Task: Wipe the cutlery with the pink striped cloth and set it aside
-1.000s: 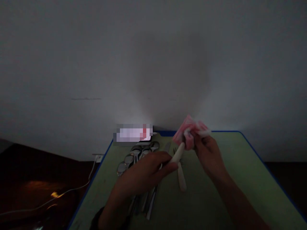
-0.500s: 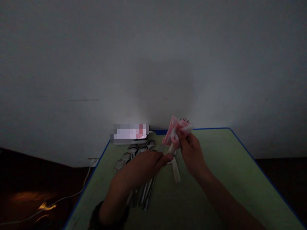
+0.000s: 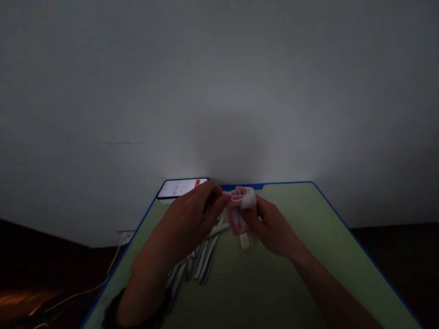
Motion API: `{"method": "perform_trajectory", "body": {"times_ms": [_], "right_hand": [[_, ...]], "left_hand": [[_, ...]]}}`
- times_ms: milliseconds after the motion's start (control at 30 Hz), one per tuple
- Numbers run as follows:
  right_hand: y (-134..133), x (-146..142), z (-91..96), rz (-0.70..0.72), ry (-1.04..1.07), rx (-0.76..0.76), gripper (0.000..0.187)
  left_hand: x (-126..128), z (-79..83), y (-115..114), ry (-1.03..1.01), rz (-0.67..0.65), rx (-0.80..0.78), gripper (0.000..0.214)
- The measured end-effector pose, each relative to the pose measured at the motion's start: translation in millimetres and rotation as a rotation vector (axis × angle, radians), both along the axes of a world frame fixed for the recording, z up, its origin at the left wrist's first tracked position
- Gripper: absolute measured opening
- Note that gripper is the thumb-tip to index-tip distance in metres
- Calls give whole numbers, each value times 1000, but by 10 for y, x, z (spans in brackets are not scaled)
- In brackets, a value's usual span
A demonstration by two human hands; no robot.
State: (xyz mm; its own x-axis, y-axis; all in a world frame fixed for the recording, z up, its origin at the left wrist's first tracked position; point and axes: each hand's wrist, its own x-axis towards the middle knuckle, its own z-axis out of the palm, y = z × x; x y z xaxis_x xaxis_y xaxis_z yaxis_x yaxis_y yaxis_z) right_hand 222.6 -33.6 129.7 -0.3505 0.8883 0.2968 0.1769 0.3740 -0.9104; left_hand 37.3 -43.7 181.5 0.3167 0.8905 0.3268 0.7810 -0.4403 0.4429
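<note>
My right hand is closed on a pink and white cloth over the far middle of the green table. My left hand pinches a white-handled fork at its upper end, right beside the cloth. The fork's tines are hidden between my fingers and the cloth. A second white handle lies on the table just below the cloth.
Several metal pieces of cutlery lie in a row left of the middle, partly under my left arm. A lit phone sits at the far left corner by the wall. A white cable runs over the dark floor at left.
Both hands have moved lower and closer together. The left hand has slid up the fork from its handle end towards the cloth. The cloth has come down from above the table's far edge.
</note>
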Motion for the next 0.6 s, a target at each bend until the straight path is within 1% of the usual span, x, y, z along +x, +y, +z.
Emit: {"method": "perform_trajectory", "body": {"times_ms": [67,167,267,367,433,600], "right_hand": [[-82,21,-13,8,-52,-3,30],[-178,61,-49,26,-112,-3,25],[-246,116,-96,76,-180,-17,18],[-303,185,-158,111,-232,-43,18],[-347,237,-203,115,-250,-58,20],[-460,373,-262,134,-299,-89,24]], "left_hand": [[11,-19,-21,81,-11,-14,29],[38,-61,-37,184,-118,-56,33],[81,-124,-23,197,-261,-98,32],[108,-187,19,179,-377,-126,31],[110,-213,49,170,-402,-129,32],[112,-229,85,90,-393,-158,37]]}}
